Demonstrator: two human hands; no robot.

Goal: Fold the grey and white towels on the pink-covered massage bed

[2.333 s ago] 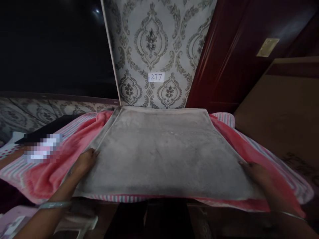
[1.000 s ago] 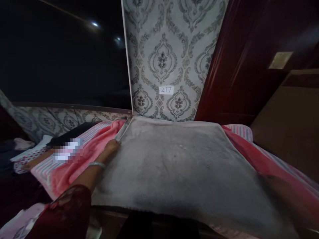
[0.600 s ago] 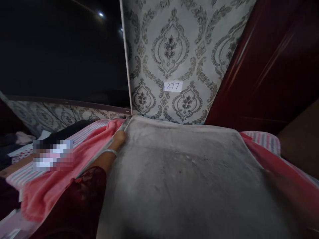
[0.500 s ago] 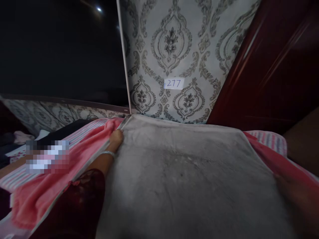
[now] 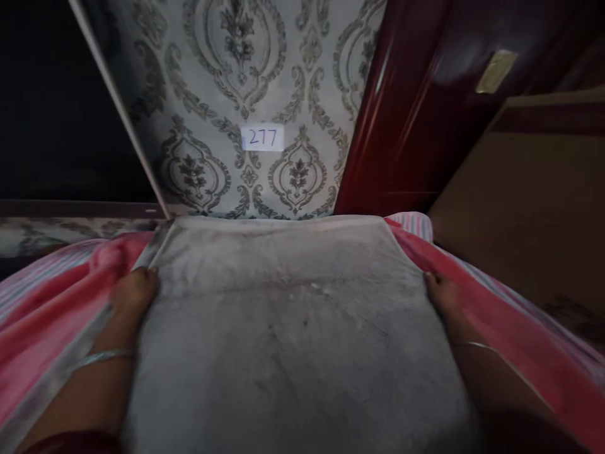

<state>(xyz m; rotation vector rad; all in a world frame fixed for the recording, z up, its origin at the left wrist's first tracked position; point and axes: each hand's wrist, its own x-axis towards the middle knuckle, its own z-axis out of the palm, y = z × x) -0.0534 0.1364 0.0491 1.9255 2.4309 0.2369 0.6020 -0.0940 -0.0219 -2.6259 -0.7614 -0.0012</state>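
Note:
A grey plush cloth (image 5: 293, 340) with smudges and faint creases lies spread in front of me. My left hand (image 5: 135, 291) is closed on its left edge, fingers curled over the border. On the opposite side, my right hand (image 5: 443, 294) is closed on the right edge, slightly blurred. Pink fabric with a striped side shows beyond both edges: a bunched pink cloth (image 5: 70, 302) on the left and a pink strip (image 5: 501, 315) on the right. Each wrist wears a thin bracelet.
Patterned wallpaper (image 5: 312, 94) with a paper label (image 5: 263, 137) reading 277 rises behind the cloth. A large dark screen (image 5: 57, 113) hangs at the left. Dark red glossy wood (image 5: 401, 126) stands at the right, with a brown panel (image 5: 529, 202) beside it.
My view has swung to the right. My right hand, earlier a blur at the lower right, now shows on the cloth's right edge. My left hand keeps hold of the left edge.

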